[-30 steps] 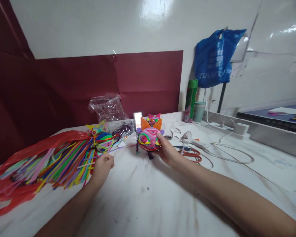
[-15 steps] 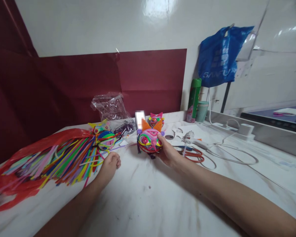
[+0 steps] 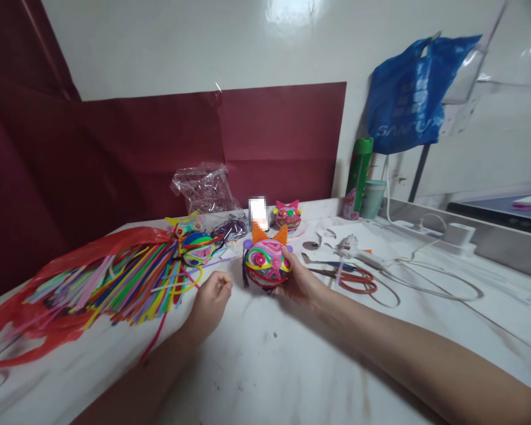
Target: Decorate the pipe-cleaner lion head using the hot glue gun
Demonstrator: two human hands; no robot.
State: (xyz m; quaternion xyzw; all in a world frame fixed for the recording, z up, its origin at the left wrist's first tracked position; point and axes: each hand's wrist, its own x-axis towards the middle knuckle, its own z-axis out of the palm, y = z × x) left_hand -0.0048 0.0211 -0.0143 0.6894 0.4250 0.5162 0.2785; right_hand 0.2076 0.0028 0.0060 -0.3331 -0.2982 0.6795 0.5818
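My right hand (image 3: 304,277) is closed around the right side of a colourful animal-face ornament (image 3: 268,261), round, with orange pointed ears, pink eyes and purple knobs. Its face is turned towards me, and dark strands hang at its left side. To its left, my left hand (image 3: 213,298) is curled above the white table, apart from the ornament; whether its fingers pinch anything is hidden. Near that hand lie colourful strips (image 3: 146,283) on a red plastic bag (image 3: 110,239), with a striped ball (image 3: 197,248) at their far end. A second animal-face ornament (image 3: 288,217) with pink ears stands behind.
Orange-handled scissors (image 3: 358,282) and a white glue gun (image 3: 367,258) with its cable lie right of my right hand. At the back stand a clear plastic bag (image 3: 207,189), a green spray can (image 3: 359,177) and a cup (image 3: 373,199). A blue bag (image 3: 407,100) hangs above.
The held ornament has come slightly lower and turned a little, showing more of the ornament behind it. My left hand has moved right, closer to it. The view has shifted slightly.
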